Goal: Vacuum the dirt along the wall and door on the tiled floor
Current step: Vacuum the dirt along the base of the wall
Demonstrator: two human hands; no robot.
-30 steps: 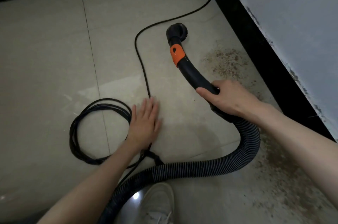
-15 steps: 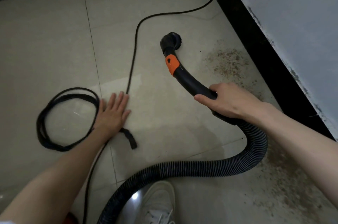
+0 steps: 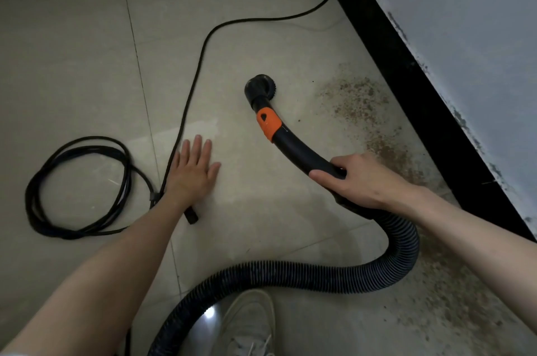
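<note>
Pale beige tiled floor (image 3: 72,50), bounded by a black skirting strip (image 3: 406,88) under a grey-white wall (image 3: 465,21) on the right; a dark band runs along the far edge. Brown speckled dirt (image 3: 357,99) lies in a strip beside the skirting, from mid-right to the near right corner. Right hand (image 3: 357,181) wraps around the black curved vacuum handle (image 3: 302,155), which has an orange collar (image 3: 268,124); the round black brush nozzle (image 3: 258,89) sits on the tile just left of the dirt, apart from it. Black ribbed hose (image 3: 290,274) loops near, behind the hand. Left hand (image 3: 193,169) lies flat, fingers spread, on the floor beside a thin black power cord (image 3: 200,59). Coiled cord (image 3: 78,187) at left. White shoe (image 3: 250,326) at the near edge. Bare tiles far left.
</note>
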